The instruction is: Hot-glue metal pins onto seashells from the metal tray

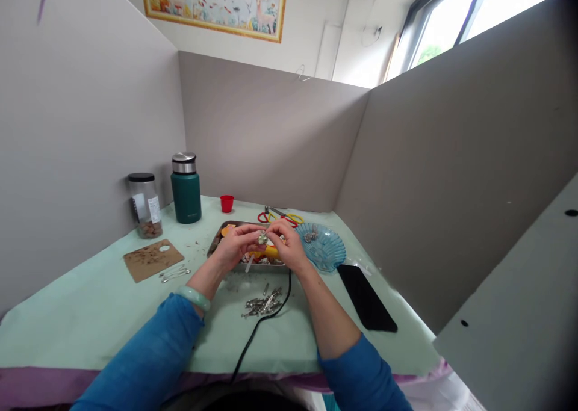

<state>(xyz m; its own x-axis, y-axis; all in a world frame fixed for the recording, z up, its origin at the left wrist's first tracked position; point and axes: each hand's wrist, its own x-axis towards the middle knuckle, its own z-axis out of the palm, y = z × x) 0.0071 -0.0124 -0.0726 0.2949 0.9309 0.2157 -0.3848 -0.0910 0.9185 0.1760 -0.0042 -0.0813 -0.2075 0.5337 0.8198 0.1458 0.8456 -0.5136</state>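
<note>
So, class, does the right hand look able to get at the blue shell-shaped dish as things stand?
Probably yes: the right hand is beside the blue dish, with nothing seen standing between. It is, though, busy at a small pale piece with the left hand.

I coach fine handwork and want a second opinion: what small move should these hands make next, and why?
Probably lower the small pale piece a little toward the metal tray: the left hand and right hand meet at it, seemingly in the air over that tray, so a slip might land inside.
</note>
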